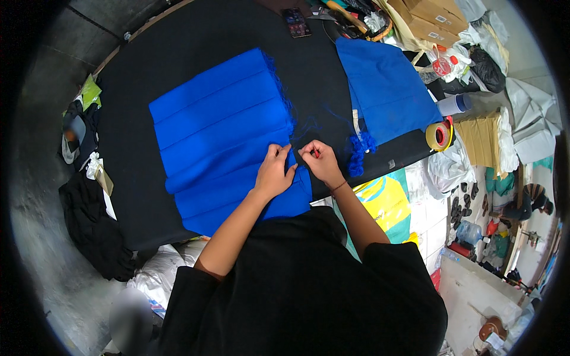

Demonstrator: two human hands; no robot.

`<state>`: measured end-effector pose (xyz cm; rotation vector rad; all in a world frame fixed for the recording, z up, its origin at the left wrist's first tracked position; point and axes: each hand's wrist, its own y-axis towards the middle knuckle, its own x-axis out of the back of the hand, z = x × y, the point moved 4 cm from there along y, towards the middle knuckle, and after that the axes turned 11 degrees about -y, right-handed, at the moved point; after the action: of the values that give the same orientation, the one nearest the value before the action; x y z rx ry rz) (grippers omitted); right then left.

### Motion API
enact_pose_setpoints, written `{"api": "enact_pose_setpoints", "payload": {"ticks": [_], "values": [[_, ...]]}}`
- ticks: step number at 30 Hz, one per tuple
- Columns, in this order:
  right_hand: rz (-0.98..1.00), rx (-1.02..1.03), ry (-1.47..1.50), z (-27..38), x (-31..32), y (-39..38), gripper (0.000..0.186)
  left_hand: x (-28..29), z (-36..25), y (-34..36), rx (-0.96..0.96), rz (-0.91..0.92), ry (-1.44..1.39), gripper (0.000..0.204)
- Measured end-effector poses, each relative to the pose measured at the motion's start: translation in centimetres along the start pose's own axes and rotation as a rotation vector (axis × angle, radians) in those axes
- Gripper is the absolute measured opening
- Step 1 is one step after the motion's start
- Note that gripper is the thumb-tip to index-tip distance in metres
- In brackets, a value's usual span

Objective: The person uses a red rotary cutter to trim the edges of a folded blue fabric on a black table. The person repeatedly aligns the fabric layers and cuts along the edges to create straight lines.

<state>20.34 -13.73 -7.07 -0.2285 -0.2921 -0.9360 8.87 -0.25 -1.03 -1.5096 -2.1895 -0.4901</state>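
Observation:
Blue cloth [219,113] lies on the black-covered table in front of me, in overlapping folded strips with a frayed right edge. My left hand [275,172] rests on its lower right part, fingertips bent and gripping the cloth near the edge. Just right of that edge, my right hand [322,163] is closed around a small tool with a red handle [315,153]; its tip points toward the cloth, and most of it is hidden by my fingers. Loose blue threads [309,126] trail beyond my hands.
To the right lie another blue cloth piece [386,89], a tangle of blue thread [358,153] and tape rolls [438,136]. A phone [295,22] is at the far edge. Cardboard boxes [430,21] and a bottle [442,64] crowd the far right; black cloth [89,225] hangs at left.

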Motion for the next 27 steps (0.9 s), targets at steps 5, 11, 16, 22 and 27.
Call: {"api": "enact_pose_setpoints", "payload": {"ticks": [5, 11, 16, 22, 27], "values": [[-0.084, -0.086, -0.168, 1.0, 1.9, 0.1, 0.021, -2.1, 0.4, 1.6, 0.084, -0.01, 0.176, 0.024], [-0.132, -0.004, -0.165, 2.6, 3.9, 0.3, 0.021, -2.2, 2.0, 0.7, -0.104, 0.008, -0.146, 0.014], [-0.035, 0.257, -0.532, 5.0, 4.0, 1.1, 0.019, -0.3, 0.4, -0.2, -0.114, 0.049, -0.189, 0.018], [-0.053, 0.49, -0.8, 6.6, 2.1, 3.3, 0.02, 1.0, -2.0, -0.5, -0.098, 0.098, -0.232, 0.036], [-0.044, 0.516, -0.804, 7.2, 1.4, 4.2, 0.021, 1.4, -2.7, -0.7, -0.087, 0.118, -0.247, 0.051]]}}
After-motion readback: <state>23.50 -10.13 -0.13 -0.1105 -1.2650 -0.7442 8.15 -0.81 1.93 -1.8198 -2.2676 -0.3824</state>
